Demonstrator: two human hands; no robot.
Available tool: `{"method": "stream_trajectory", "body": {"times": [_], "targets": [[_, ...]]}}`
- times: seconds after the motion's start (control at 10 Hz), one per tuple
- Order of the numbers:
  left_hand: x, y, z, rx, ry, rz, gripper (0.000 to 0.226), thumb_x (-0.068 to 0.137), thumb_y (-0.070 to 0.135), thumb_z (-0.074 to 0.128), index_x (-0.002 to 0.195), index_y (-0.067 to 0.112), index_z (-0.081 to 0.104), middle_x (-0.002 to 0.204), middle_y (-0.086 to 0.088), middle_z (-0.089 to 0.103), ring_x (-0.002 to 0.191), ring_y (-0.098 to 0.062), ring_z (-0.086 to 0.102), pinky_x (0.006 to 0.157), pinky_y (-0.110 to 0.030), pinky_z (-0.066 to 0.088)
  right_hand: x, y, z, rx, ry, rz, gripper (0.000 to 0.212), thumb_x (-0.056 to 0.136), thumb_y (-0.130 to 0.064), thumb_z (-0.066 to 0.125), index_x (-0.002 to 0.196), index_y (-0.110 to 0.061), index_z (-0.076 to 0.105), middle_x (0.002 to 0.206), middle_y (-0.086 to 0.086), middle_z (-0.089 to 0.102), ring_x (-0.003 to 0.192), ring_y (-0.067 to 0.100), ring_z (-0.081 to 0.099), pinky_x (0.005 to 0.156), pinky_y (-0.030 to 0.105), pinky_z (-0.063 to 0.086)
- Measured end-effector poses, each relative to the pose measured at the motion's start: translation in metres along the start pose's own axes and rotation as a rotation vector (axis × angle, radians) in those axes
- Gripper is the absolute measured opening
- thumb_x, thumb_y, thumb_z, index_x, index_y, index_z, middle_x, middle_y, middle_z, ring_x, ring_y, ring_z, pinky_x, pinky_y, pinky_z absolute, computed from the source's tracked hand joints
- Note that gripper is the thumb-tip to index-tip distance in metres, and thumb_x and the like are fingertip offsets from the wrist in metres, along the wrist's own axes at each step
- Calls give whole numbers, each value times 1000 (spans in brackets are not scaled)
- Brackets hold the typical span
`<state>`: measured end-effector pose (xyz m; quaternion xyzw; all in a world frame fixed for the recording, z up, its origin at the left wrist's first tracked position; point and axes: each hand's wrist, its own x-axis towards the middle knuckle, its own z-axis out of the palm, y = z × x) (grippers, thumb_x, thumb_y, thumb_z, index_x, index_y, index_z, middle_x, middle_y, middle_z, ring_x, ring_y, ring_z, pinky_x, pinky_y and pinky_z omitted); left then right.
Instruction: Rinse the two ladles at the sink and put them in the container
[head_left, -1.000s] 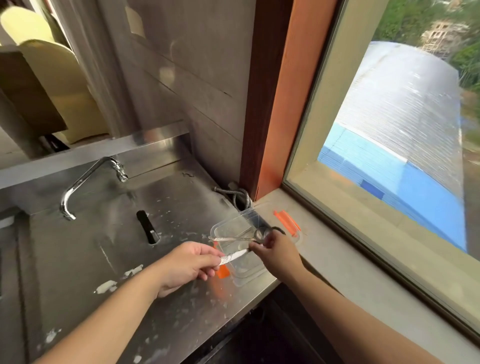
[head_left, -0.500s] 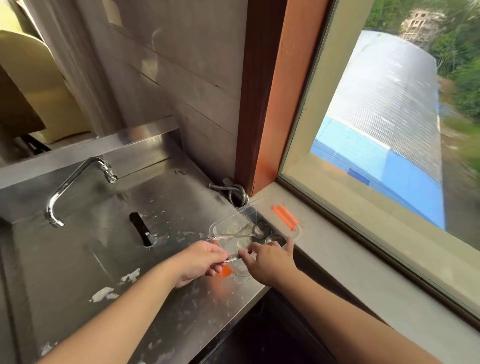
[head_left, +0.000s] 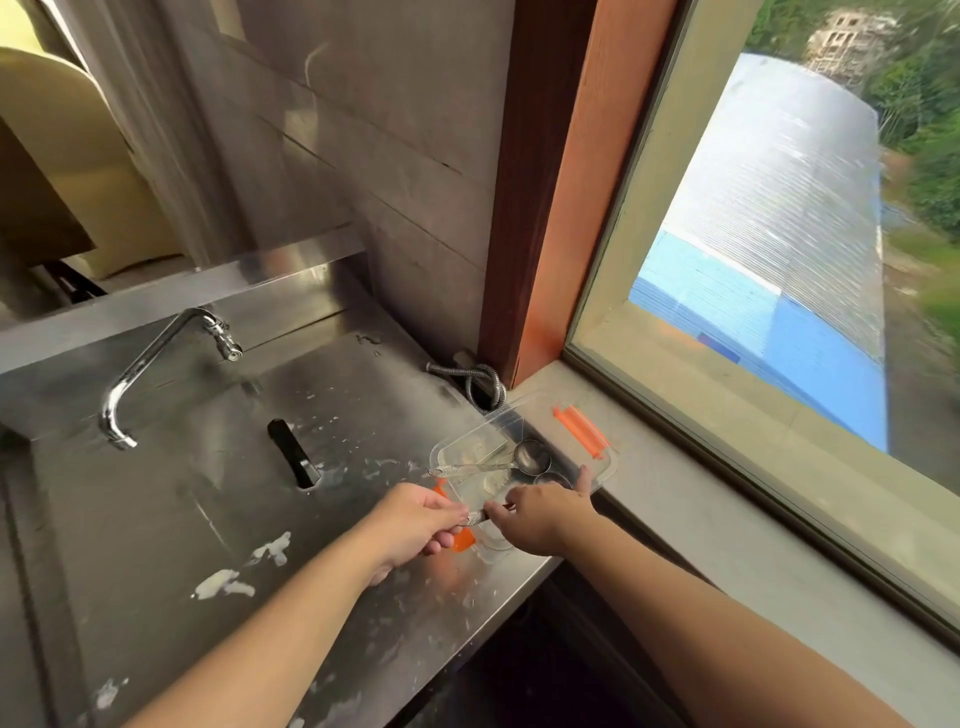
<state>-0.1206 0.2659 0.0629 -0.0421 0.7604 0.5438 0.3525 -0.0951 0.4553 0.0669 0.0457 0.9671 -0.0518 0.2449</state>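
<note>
At the right end of the counter (head_left: 171, 525), the container (head_left: 605, 470) already holds one ladle (head_left: 493, 466). The second ladle (head_left: 551, 479) should go in flat beside it, bowl far; left hand (head_left: 415, 525) and right hand (head_left: 540, 517) both pinch its handle, fingers (head_left: 496, 512) at the near rim.

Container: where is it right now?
Head view: the clear container sits at the steel counter's right edge by the windowsill, just beyond both hands, right of the faucet.
</note>
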Motion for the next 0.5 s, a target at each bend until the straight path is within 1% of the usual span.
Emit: {"method": "stream_trajectory", "body": {"times": [0.1,0.2,0.3,0.4,0.5], "targets": [[-2,-2,0,-29,-8,3,21,93,24,72,94,4,77,75,-5,70,56,-6,56,52,-16,47,0,1,0,30,-15,-6,75,93,-68,16,118,-23,69,125,-1,71,129,24,56,112,68,-7],[-7,-2,-3,-36,-16,-2,30,95,33,68,98,4,75,82,-8,72,58,-8,58,51,-15,47,-2,4,2,82,23,11,70,93,-69,20,120,-26,68,123,-2,71,129,22,56,114,62,1],[-12,-6,-17,-8,-30,0,35,97,38,63,103,5,72,86,-6,72,58,-8,59,50,-15,47,-9,8,-1,147,131,21,58,95,-65,28,119,-29,66,116,-3,74,123,20,60,112,55,9],[-23,-13,-38,98,-37,3,30,96,37,64,103,9,72,87,-3,71,61,-9,58,50,-18,47,-34,1,-13,186,263,-5,45,96,-58,41,120,-28,65,114,-7,73,118,20,63,112,49,20],[-39,-13,-62,352,83,110,20,90,40,70,97,22,75,84,5,71,66,-10,60,60,-23,52,-54,-5,-36,346,399,-88,35,95,-50,53,114,-25,68,100,-11,70,105,19,67,108,47,37]]}}
